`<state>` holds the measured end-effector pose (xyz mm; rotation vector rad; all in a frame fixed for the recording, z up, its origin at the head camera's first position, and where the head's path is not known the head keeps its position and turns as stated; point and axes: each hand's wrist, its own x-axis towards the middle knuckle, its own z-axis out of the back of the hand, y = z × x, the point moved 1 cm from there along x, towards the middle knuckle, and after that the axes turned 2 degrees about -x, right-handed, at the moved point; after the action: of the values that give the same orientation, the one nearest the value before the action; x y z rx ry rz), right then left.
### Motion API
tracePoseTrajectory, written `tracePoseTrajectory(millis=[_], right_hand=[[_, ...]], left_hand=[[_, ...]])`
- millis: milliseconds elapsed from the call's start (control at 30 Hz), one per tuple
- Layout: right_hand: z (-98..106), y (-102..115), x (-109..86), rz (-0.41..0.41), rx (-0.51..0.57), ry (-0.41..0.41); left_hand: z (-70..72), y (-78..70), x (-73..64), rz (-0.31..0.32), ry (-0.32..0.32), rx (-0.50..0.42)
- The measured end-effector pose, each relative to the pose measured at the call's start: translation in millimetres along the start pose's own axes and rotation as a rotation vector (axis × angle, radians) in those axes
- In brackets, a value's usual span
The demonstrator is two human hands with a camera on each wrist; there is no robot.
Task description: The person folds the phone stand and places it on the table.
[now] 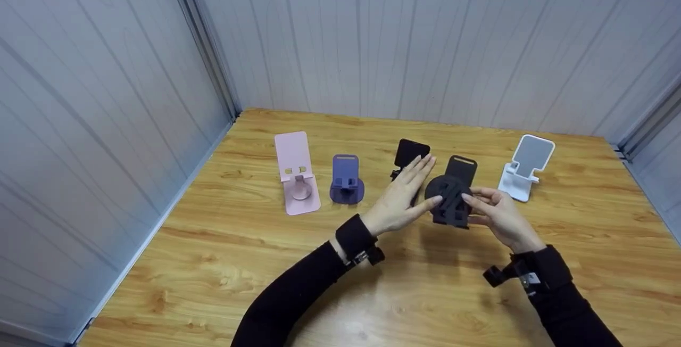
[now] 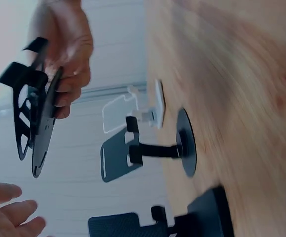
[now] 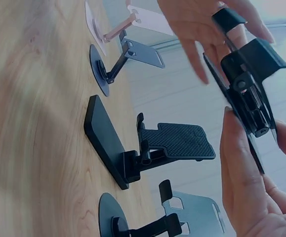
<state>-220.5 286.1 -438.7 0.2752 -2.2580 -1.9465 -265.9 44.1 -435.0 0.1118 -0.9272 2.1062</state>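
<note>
A folded black phone stand [image 1: 452, 203] with a round base is held above the table. My right hand [image 1: 503, 216] pinches its side edge between thumb and fingers. My left hand [image 1: 396, 200] stretches out on its other side, fingers straight, the thumb tip right at the stand in the head view. In the left wrist view, the left fingers [image 2: 17, 212] show apart from the folded stand [image 2: 36, 113]. Behind the held piece stands a dark phone stand [image 1: 462, 168] with a round base [image 2: 186, 143]. Beside that is a black phone stand [image 1: 410, 151] on a rectangular base [image 3: 105, 140], partly covered by the left hand.
To the left on the wooden table [image 1: 213, 267] stand a pink phone stand [image 1: 294, 155] and a purple one [image 1: 346, 168]. A white phone stand [image 1: 515, 182] is at the right, beyond the right hand. Pale wall panels [image 1: 372, 43] rise behind the table.
</note>
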Motion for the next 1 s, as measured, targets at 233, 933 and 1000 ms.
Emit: tracePoseTrajectory(millis=[233, 933, 1000], right_hand=[[7.8, -5.4, -2.5, -0.019, -0.008, 0.037], [68.4, -22.9, -31.2, -0.229, -0.175, -0.005], [77.9, -23.5, -35.3, -0.251, -0.226, -0.015]], left_hand=[[-2.3, 0.5, -8.7, -0.023, 0.009, 0.332], [19.2, 20.1, -47.0, 0.115, -0.024, 0.478], [22.9, 21.4, -50.1, 0.117, -0.032, 0.487]])
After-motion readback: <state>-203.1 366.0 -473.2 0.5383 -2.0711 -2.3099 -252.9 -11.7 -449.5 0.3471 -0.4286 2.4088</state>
